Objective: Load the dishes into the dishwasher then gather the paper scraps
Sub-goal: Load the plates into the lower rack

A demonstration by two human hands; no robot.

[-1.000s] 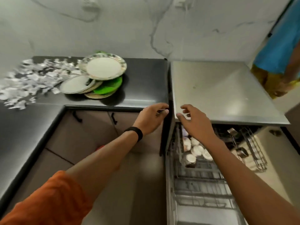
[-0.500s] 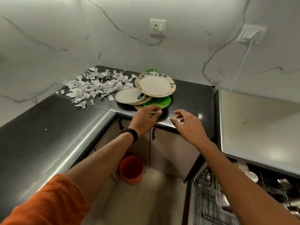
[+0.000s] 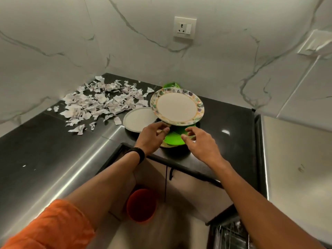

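Observation:
A stack of dishes sits on the black counter [image 3: 53, 151]. On top is a tilted plate with a patterned rim [image 3: 177, 106]; a plain white plate [image 3: 138, 119] lies to its left and a green plate [image 3: 175, 138] underneath. My left hand [image 3: 152, 135] pinches the patterned plate's near rim. My right hand [image 3: 197, 142] hovers with spread fingers over the green plate and holds nothing. Torn paper scraps [image 3: 100, 103] lie scattered in the counter's corner. The open dishwasher's rack [image 3: 230, 236] shows at the bottom right.
A green dish [image 3: 171, 85] peeks out behind the stack. An orange bin [image 3: 141, 205] stands on the floor below the counter corner. A steel worktop [image 3: 296, 159] lies on the right above the dishwasher. Marble walls with a socket [image 3: 185, 27] close in the corner.
Both hands have left the dishwasher's edge and reached left and forward to the dish stack. My left hand now has the patterned plate's rim. The view swung left.

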